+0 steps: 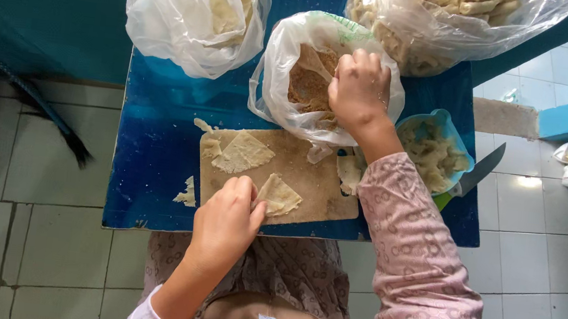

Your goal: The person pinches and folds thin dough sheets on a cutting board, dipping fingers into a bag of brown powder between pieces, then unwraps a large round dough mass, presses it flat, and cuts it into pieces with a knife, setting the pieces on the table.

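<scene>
My left hand (226,218) rests at the near edge of a wooden cutting board (310,177), fingers pressing a folded triangular piece of pale dough (280,196). A second flat dough piece (243,153) lies at the board's far left. My right hand (357,89) reaches into an open plastic bag of brown crumbly filling (308,87) behind the board, fingers curled down inside it; what they grip is hidden.
The board lies on a small blue table (155,166). A crumpled white plastic bag (194,10) sits back left, a clear bag of pale dough pieces (450,18) back right. A blue bowl of dough pieces (434,152) and a knife (480,171) are at right. Tiled floor surrounds the table.
</scene>
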Demonstrator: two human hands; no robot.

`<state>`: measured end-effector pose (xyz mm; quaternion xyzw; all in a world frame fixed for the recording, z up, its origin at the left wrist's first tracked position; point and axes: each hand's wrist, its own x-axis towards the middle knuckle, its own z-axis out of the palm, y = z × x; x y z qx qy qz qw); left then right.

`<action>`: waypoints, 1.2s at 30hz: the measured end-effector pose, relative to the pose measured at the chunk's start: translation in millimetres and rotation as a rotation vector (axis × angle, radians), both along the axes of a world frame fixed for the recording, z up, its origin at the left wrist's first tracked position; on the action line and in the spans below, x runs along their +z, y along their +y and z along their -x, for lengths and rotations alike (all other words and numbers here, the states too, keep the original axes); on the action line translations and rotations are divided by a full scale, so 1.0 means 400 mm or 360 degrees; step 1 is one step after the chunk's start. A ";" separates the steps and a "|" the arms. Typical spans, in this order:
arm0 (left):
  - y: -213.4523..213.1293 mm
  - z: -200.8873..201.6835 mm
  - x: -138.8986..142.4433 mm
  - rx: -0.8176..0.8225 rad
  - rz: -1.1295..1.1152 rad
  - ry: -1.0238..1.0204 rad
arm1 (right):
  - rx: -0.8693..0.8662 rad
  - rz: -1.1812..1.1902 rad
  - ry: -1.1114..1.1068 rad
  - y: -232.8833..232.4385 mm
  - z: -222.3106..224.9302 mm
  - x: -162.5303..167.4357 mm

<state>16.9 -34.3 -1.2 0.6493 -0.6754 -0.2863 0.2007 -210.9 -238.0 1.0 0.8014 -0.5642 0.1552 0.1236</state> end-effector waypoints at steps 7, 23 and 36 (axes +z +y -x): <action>0.011 0.007 0.013 0.0113 0.0060 0.0118 | 0.0196 -0.0197 -0.0880 0.088 0.006 0.058; 0.028 -0.015 0.018 0.0161 0.0162 0.0381 | -0.0091 -0.0663 -0.2075 0.072 0.075 -0.020; 0.036 -0.035 0.009 0.0139 0.0223 0.0671 | -0.0031 -0.0927 -0.1642 0.441 0.027 0.055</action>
